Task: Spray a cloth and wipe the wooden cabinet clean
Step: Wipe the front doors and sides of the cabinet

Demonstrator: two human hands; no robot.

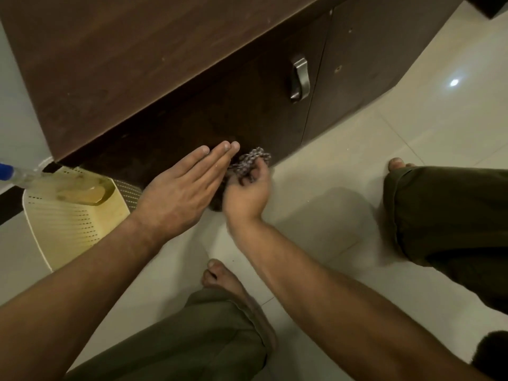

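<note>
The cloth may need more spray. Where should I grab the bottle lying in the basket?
Probably its clear neck, from above with the left hand: the bottle lies on its side in the basket, neck poking past the rim, wide body down inside.

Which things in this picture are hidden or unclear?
Head view only:
- The cloth is mostly covered by the right hand gripping it, and that hand is blurred.
- The spray bottle has its blue head cut off by the left edge.
- The left hand hides whether it touches the cabinet door.
</note>
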